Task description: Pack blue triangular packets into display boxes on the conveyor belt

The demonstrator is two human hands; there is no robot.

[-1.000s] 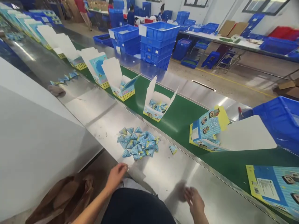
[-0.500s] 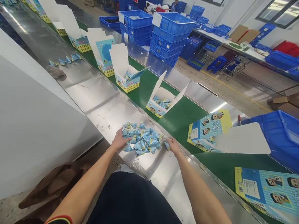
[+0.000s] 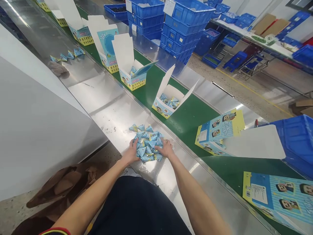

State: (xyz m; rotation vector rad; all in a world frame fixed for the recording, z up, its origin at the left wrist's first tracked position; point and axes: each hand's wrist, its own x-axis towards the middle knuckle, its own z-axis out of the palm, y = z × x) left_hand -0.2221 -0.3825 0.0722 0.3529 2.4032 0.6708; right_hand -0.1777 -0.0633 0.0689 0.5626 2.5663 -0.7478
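A heap of small blue triangular packets (image 3: 146, 141) lies on the steel ledge (image 3: 107, 107) beside the green conveyor belt (image 3: 190, 120). My left hand (image 3: 132, 153) presses against the heap's left side and my right hand (image 3: 165, 150) against its right side, cupping the packets between them. Both hands have fingers curled around the packets at the near edge. On the belt just beyond stands an open printed carton (image 3: 168, 102) with several packets inside. A carton lying on its side (image 3: 220, 130) rests further right on the belt.
More open cartons (image 3: 132, 75) stand in a row up the belt. A flat printed carton (image 3: 281, 195) lies at the lower right. Stacked blue crates (image 3: 186, 29) stand across the belt, a blue bin (image 3: 298, 137) at right. Brown paper bags (image 3: 61, 186) sit on the floor at left.
Both hands came up from near my lap to the packet heap, then closed in from either side, pushing the packets into a tighter pile. The stray packet at right was swept in.
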